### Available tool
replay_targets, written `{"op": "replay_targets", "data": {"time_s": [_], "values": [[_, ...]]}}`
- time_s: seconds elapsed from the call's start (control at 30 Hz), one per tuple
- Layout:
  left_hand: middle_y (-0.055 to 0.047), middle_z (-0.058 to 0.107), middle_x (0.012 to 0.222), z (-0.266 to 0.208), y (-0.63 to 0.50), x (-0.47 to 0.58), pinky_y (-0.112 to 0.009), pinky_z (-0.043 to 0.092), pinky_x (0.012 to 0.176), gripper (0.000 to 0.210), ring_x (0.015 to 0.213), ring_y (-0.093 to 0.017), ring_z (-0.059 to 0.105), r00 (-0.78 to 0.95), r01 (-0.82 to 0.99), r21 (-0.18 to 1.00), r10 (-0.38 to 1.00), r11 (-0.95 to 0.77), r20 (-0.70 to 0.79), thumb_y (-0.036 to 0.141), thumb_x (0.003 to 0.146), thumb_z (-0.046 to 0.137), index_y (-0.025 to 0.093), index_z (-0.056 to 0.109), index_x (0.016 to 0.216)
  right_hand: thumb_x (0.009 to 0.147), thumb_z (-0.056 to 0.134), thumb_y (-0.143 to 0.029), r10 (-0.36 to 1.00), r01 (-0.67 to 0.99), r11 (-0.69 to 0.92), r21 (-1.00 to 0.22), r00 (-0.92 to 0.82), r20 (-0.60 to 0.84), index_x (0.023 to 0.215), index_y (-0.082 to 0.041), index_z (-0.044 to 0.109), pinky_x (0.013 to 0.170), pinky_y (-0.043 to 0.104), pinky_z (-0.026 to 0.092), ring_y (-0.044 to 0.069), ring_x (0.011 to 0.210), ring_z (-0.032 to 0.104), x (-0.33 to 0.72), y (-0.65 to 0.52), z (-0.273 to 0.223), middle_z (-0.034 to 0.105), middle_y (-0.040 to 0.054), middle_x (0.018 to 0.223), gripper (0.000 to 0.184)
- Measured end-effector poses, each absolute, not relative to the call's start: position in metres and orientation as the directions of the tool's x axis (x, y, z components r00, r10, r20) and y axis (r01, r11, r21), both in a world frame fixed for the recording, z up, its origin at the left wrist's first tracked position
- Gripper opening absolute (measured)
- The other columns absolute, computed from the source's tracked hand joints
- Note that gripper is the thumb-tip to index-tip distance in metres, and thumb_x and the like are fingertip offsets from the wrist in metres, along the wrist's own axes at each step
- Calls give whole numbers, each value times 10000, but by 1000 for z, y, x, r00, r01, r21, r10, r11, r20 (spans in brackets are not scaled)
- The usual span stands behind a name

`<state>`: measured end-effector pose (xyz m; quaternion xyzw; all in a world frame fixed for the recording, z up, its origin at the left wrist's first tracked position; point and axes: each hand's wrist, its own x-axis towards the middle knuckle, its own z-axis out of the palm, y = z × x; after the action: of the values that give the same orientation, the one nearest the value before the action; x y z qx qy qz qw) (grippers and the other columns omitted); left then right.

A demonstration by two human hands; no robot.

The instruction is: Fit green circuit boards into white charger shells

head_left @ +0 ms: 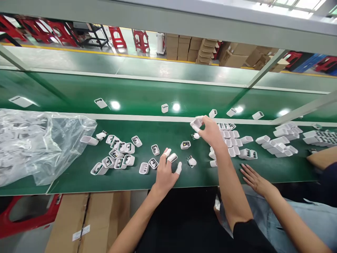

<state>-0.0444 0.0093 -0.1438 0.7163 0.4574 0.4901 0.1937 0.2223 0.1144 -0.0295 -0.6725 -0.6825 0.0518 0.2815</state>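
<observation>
My right hand is raised over the green bench, its thumb and fingers pinching a hollow white plastic housing. Lower and to the left, my left hand hovers at the bench top with thumb and fingers apart and white covers on some fingertips. Close by its fingers lies a small white housing; whether they touch is unclear. Another housing with parts inside stands between my hands. A small circuit board with a white round part rests right of my left thumb, and a similar board lies under my right hand.
Filled housings cluster at left beside a clear plastic bag of white parts. Stacked empty housings stand behind my right forearm, more farther right. A co-worker's hand rests at the bench edge. A metal beam crosses above.
</observation>
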Motion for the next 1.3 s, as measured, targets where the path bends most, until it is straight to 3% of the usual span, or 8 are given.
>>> {"op": "replay_targets", "data": {"time_s": [0.17,0.3,0.47,0.6,0.8,0.97,1.1,1.3], "values": [[-176,770,1347,-130,-4,-44,-635,608,1188,682,1371,-448,745,97,316,786,842,-531,531,355,809,1016,285,718,1419,985,847,-443,972,591,237,-771,-133,196,1144,-288,758,827,367,604,212,876,715,168,2,-9,759,-9,969,239],[-137,824,1202,-105,-12,-39,-501,666,1006,500,1051,-337,818,314,81,939,902,-336,295,352,931,900,278,747,1401,985,846,-483,963,500,255,-828,-206,173,1147,-279,741,830,376,624,225,894,709,160,-28,-26,758,14,998,281],[-67,763,1105,-92,-28,-44,-409,616,964,479,976,-251,726,338,75,997,941,-34,7,440,970,873,266,694,1379,1128,580,-278,977,803,114,-585,18,215,1421,-242,695,1161,510,582,316,1324,703,202,29,-43,754,131,1385,317],[-46,665,1132,-103,-44,-61,-343,573,906,468,955,-200,628,435,3,997,898,75,-69,500,1031,791,264,618,1396,1001,495,38,984,980,43,-194,-75,-163,1541,-166,653,1266,513,487,339,1575,567,225,82,-42,664,194,1605,598],[-78,635,1236,-106,-56,-82,-397,570,1039,463,1094,-247,642,434,-13,998,900,57,-46,511,1018,804,272,662,1389,903,706,25,965,973,29,-228,-87,-248,1289,-139,786,1066,461,590,357,1222,772,223,108,-47,756,192,1368,426],[-81,671,1287,-95,-55,-88,-393,561,1023,437,1091,-238,649,473,-61,993,879,103,-62,473,1088,713,315,593,1477,1052,634,-152,991,929,7,-369,-54,-119,1236,-154,775,987,423,636,300,1118,786,227,74,-42,751,144,1225,232],[-66,594,1171,-84,-39,-86,-372,541,902,488,968,-216,545,545,-84,996,838,16,32,548,1087,655,293,559,1492,1048,754,-344,969,432,202,-879,40,242,1391,-293,750,1047,452,687,244,1097,801,214,18,-41,745,40,1147,346],[-102,604,1278,-68,-1,-70,-422,555,921,527,1044,-251,593,635,-172,962,722,-213,273,514,1039,702,284,554,1490,904,924,-404,918,-143,374,-916,197,344,1347,-399,796,908,511,755,316,1038,865,170,-48,-50,816,95,1288,461]]}}
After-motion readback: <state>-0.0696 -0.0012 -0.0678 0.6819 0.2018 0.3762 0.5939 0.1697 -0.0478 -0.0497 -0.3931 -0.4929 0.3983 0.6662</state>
